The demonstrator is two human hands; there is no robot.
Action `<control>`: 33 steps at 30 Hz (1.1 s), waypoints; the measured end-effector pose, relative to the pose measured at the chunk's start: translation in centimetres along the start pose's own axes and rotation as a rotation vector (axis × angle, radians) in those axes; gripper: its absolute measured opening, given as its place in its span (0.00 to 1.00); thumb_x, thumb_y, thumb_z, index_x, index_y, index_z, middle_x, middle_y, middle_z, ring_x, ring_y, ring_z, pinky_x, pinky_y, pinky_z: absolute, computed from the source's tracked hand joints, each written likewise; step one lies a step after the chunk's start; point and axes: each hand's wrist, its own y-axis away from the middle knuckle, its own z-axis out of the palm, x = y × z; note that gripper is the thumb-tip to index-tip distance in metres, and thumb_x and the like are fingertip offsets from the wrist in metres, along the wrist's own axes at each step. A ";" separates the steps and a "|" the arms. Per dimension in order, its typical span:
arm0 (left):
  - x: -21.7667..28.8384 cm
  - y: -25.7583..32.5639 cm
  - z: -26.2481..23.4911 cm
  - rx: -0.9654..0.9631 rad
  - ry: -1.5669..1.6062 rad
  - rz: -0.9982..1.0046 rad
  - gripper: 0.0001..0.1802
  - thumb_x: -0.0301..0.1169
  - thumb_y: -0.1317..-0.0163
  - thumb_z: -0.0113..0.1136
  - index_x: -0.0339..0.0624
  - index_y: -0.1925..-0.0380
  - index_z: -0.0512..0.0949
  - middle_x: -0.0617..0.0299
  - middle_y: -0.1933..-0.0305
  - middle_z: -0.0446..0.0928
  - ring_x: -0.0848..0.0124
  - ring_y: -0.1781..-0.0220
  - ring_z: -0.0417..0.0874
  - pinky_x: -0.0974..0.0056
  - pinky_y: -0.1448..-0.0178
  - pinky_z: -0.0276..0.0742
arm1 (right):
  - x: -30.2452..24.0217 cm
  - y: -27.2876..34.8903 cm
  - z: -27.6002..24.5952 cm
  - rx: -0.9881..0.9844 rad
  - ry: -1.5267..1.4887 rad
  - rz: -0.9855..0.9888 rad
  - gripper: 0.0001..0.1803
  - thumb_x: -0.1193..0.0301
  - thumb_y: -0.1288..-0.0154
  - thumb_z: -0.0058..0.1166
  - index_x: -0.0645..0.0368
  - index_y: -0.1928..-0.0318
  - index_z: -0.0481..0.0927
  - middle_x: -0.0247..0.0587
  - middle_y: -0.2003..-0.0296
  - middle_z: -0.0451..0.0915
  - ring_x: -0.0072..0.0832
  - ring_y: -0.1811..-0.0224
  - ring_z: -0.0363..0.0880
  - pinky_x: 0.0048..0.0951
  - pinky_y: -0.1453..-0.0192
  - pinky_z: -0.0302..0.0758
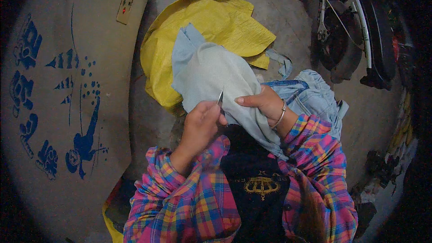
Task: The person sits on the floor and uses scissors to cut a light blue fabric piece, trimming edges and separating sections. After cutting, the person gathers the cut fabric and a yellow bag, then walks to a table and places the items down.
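A pale blue-grey cloth (211, 67) is spread in front of me and hangs down toward my lap. My right hand (270, 106), with a bracelet at the wrist, grips the cloth's right side, thumb on top. A thin, pointed metal blade (220, 96) sticks up from the closed fingers of my left hand (201, 119). Its tip lies against the cloth; the rest of the tool is hidden in the hand. Just beyond my right wrist lies a bundle of light blue denim (315, 96).
Beneath and beyond the cloth is a yellow woven sack (211, 15) on the grey floor (274, 11). Along the left stands a large beige panel (108, 63) with blue painted figures and a small switch plate (126, 4). Metal tubing and dark wheel-like parts (360, 27) occupy the far right.
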 end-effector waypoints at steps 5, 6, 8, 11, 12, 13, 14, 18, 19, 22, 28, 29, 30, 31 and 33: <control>0.1 -0.1 0.1 0.008 0.012 -0.008 0.11 0.34 0.41 0.44 0.37 0.63 0.68 0.64 0.77 0.72 0.84 0.85 0.59 0.79 0.82 0.54 | 0.1 0.0 -0.1 -0.013 -0.014 -0.010 0.19 0.76 0.56 0.57 0.65 0.59 0.72 0.41 0.67 0.77 0.27 0.68 0.76 0.25 0.62 0.72; 0.1 -0.1 0.2 0.009 0.003 -0.006 0.11 0.33 0.41 0.45 0.37 0.63 0.68 0.64 0.77 0.72 0.84 0.85 0.59 0.79 0.82 0.54 | 0.1 0.0 -0.1 -0.015 -0.013 -0.010 0.19 0.76 0.56 0.57 0.65 0.60 0.72 0.41 0.67 0.77 0.27 0.68 0.76 0.25 0.62 0.72; 0.1 -0.1 0.2 0.012 -0.005 0.000 0.11 0.33 0.41 0.45 0.37 0.64 0.68 0.64 0.77 0.72 0.84 0.85 0.59 0.79 0.83 0.54 | 0.1 -0.1 -0.1 -0.014 -0.012 -0.002 0.18 0.76 0.56 0.57 0.65 0.60 0.73 0.41 0.67 0.77 0.27 0.68 0.76 0.25 0.63 0.72; 0.1 -0.1 0.2 0.017 -0.002 0.006 0.10 0.33 0.41 0.44 0.38 0.64 0.69 0.64 0.77 0.72 0.84 0.86 0.59 0.79 0.83 0.54 | 0.1 -0.1 -0.1 -0.016 -0.020 0.022 0.18 0.76 0.56 0.58 0.64 0.60 0.73 0.40 0.67 0.77 0.26 0.69 0.76 0.24 0.63 0.72; 0.1 0.0 0.2 0.018 0.002 0.005 0.10 0.33 0.41 0.44 0.38 0.64 0.69 0.64 0.77 0.72 0.84 0.86 0.59 0.79 0.83 0.54 | 0.1 -0.1 -0.1 -0.014 -0.017 0.014 0.18 0.76 0.56 0.58 0.64 0.60 0.73 0.40 0.67 0.77 0.26 0.69 0.76 0.24 0.63 0.72; 0.1 0.0 0.3 0.019 0.011 0.007 0.10 0.33 0.41 0.44 0.38 0.65 0.69 0.64 0.77 0.73 0.84 0.86 0.59 0.79 0.83 0.54 | 0.1 -0.1 -0.1 -0.012 -0.015 0.007 0.18 0.76 0.56 0.58 0.64 0.61 0.73 0.40 0.67 0.77 0.26 0.69 0.76 0.24 0.63 0.72; 0.0 0.0 0.3 0.024 0.006 0.006 0.10 0.33 0.41 0.44 0.38 0.65 0.69 0.63 0.77 0.73 0.84 0.86 0.59 0.79 0.83 0.54 | 0.1 -0.1 -0.1 -0.011 -0.012 -0.001 0.18 0.76 0.56 0.58 0.64 0.61 0.73 0.40 0.67 0.77 0.26 0.69 0.76 0.24 0.64 0.72; -0.1 -0.1 0.3 0.033 -0.026 0.055 0.10 0.33 0.40 0.44 0.38 0.65 0.69 0.64 0.77 0.73 0.85 0.86 0.59 0.79 0.83 0.53 | 0.0 0.0 -0.2 -0.027 -0.003 0.022 0.18 0.76 0.56 0.58 0.64 0.61 0.73 0.40 0.67 0.77 0.26 0.69 0.76 0.24 0.64 0.72; -0.1 -0.1 0.3 0.032 -0.042 0.078 0.10 0.33 0.40 0.44 0.38 0.65 0.69 0.64 0.77 0.73 0.85 0.86 0.59 0.79 0.83 0.53 | 0.0 0.0 -0.2 -0.028 -0.004 0.021 0.18 0.76 0.56 0.58 0.63 0.61 0.73 0.40 0.67 0.77 0.25 0.69 0.76 0.24 0.63 0.72; 0.0 0.3 -0.2 0.029 -0.032 0.014 0.11 0.33 0.40 0.43 0.37 0.65 0.69 0.63 0.76 0.73 0.85 0.86 0.60 0.79 0.83 0.54 | -0.1 0.0 -0.1 -0.027 -0.001 0.010 0.18 0.76 0.56 0.58 0.63 0.60 0.73 0.39 0.67 0.77 0.25 0.69 0.76 0.24 0.63 0.72; 0.3 0.2 -0.4 0.008 -0.077 0.009 0.11 0.34 0.41 0.44 0.38 0.64 0.69 0.64 0.76 0.73 0.84 0.85 0.60 0.79 0.82 0.55 | 0.1 -0.1 -0.2 -0.041 -0.003 0.003 0.18 0.76 0.56 0.58 0.62 0.60 0.73 0.38 0.67 0.77 0.24 0.69 0.76 0.24 0.62 0.72; 0.3 0.1 -0.3 0.001 -0.092 0.030 0.11 0.34 0.41 0.44 0.38 0.64 0.69 0.65 0.76 0.73 0.84 0.85 0.60 0.79 0.82 0.55 | 0.2 -0.2 -0.3 -0.043 0.010 0.000 0.18 0.76 0.56 0.58 0.62 0.60 0.73 0.38 0.67 0.77 0.24 0.69 0.76 0.24 0.62 0.72; 0.3 0.0 -0.2 0.003 -0.108 0.045 0.11 0.34 0.41 0.45 0.38 0.64 0.69 0.65 0.77 0.72 0.84 0.84 0.61 0.79 0.82 0.55 | 0.2 -0.2 -0.3 -0.033 0.024 0.003 0.19 0.76 0.57 0.58 0.62 0.60 0.73 0.38 0.67 0.77 0.24 0.69 0.75 0.24 0.62 0.71; 0.4 -0.1 -0.1 0.003 -0.130 0.061 0.11 0.34 0.41 0.45 0.38 0.64 0.69 0.65 0.77 0.72 0.84 0.84 0.61 0.79 0.81 0.55 | 0.3 -0.2 -0.4 -0.043 0.014 -0.003 0.19 0.75 0.57 0.58 0.62 0.60 0.73 0.38 0.67 0.77 0.24 0.69 0.75 0.24 0.62 0.71; 0.6 -0.2 0.0 0.001 -0.113 0.034 0.11 0.33 0.41 0.45 0.38 0.65 0.69 0.65 0.77 0.72 0.84 0.83 0.61 0.79 0.80 0.56 | 0.4 -0.3 -0.4 -0.039 -0.002 -0.004 0.19 0.75 0.56 0.58 0.62 0.60 0.73 0.37 0.67 0.77 0.24 0.69 0.75 0.24 0.62 0.71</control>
